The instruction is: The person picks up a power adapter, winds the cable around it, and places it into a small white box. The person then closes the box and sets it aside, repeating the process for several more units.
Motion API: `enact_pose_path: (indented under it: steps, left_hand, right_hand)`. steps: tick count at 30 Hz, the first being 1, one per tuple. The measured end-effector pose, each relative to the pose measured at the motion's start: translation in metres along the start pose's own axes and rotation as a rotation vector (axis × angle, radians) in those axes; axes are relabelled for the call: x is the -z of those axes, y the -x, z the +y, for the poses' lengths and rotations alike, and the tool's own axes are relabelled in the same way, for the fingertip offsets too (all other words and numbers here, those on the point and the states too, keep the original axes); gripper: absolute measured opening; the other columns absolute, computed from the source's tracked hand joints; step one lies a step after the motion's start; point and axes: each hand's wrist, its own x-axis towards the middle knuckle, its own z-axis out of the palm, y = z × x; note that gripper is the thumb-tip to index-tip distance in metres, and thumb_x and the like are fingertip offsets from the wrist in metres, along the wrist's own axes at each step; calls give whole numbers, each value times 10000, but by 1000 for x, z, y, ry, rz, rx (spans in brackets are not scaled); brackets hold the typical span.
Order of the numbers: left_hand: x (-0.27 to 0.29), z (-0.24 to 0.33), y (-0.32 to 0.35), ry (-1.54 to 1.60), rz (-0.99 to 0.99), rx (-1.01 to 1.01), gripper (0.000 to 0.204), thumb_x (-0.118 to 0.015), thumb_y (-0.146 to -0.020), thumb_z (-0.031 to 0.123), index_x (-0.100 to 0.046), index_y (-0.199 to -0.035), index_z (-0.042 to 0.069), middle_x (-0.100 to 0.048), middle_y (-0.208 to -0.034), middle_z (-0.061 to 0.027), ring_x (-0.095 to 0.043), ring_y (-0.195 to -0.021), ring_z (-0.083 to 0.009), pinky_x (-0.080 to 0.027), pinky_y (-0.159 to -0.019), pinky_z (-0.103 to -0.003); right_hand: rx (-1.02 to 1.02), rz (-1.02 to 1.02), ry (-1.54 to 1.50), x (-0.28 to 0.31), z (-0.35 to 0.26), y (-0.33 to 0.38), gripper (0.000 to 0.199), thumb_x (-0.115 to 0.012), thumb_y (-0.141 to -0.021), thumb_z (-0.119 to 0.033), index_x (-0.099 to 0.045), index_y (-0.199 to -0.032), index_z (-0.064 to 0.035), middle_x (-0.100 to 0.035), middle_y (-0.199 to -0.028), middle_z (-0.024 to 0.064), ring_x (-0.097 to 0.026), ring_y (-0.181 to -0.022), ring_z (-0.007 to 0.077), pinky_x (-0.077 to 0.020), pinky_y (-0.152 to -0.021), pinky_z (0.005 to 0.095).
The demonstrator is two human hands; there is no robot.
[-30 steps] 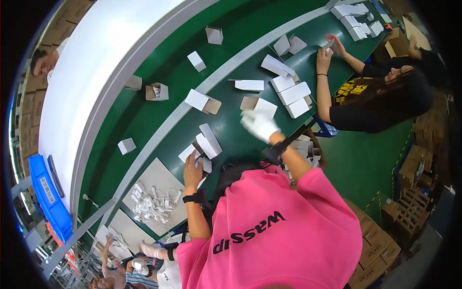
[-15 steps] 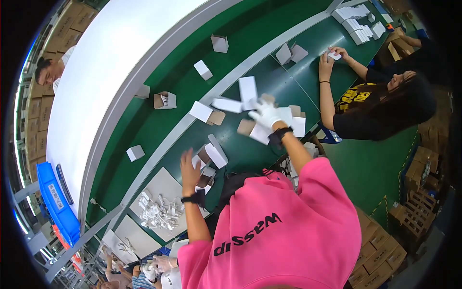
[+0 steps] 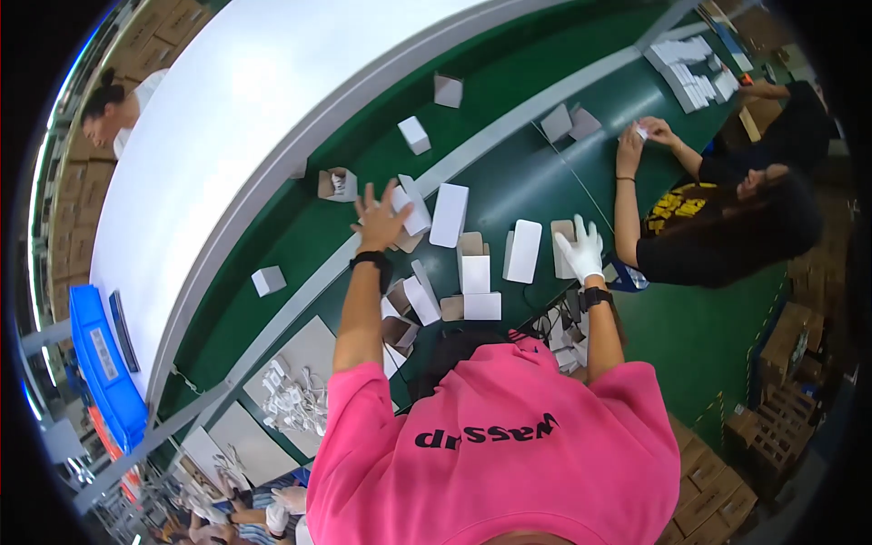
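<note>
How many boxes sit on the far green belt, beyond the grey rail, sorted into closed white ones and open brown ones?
Closed white boxes: 3
Open brown box: 1
Total: 4, leaving out the boxes at the rail under the left hand.

Two hands belong to the person in pink: one bare left hand (image 3: 380, 221) and one white-gloved right hand (image 3: 581, 251). Each wrist wears one black band, two in all. On the upper green belt (image 3: 300, 227) sit four small closed white boxes (image 3: 414, 134) and one open box (image 3: 338, 183). One stack of white boxes (image 3: 690, 68) stands at the far right. Two other people (image 3: 727, 218) are seated at the table, and one blue crate (image 3: 100, 363) stands at the left.
</note>
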Motion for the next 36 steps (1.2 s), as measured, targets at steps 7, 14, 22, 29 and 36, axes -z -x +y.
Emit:
enact_pose_path:
  steps: [7,14,22,29,36]
  left_hand:
    - [-28,9,49,-93,-76,100,573,-650,-751,507,-498,-1290,386,-183,-1517,-123,-93,-1392,-440,-205,-900,-803]
    - [-22,-33,132,133,70,283,526,-668,-741,394,-544,-1248,336,-173,-1515,-167,-138,-1383,-450,-259,-908,-774]
    - [10,-122,245,317,649,349,454,-642,-777,203,-567,-1224,206,-382,-1373,-239,-379,-1244,-459,-381,-1004,-478]
    - [-11,-227,396,-144,885,1134,476,-667,-729,165,-560,-1188,98,-513,-1140,-250,-482,-1088,-395,-411,-911,-490]
    - [-10,-244,426,216,690,1339,450,-644,-767,290,-590,-1166,87,-536,-1193,-220,-507,-1094,-382,-410,-931,-485]
  right_hand:
    - [100,-397,-75,-64,-76,21,810,-702,-711,-446,-376,-1392,-155,-342,-1405,228,-353,-1244,435,-312,-1048,493]
    - [482,-469,-93,-118,-147,29,725,-704,-726,-366,-432,-1360,-145,-347,-1418,203,-313,-1289,431,-314,-1066,464]
    - [666,-451,-415,-108,-179,45,493,-622,-839,-179,-501,-1298,-48,-465,-1348,191,-432,-1249,349,-317,-1069,397]
    - [511,-423,-411,-57,-138,61,389,-609,-863,-172,-565,-1225,-38,-521,-1295,163,-479,-1208,316,-357,-1037,389]
    - [530,-426,-312,-28,-142,81,355,-589,-883,-169,-573,-1210,-31,-550,-1264,166,-510,-1184,310,-383,-1015,382]
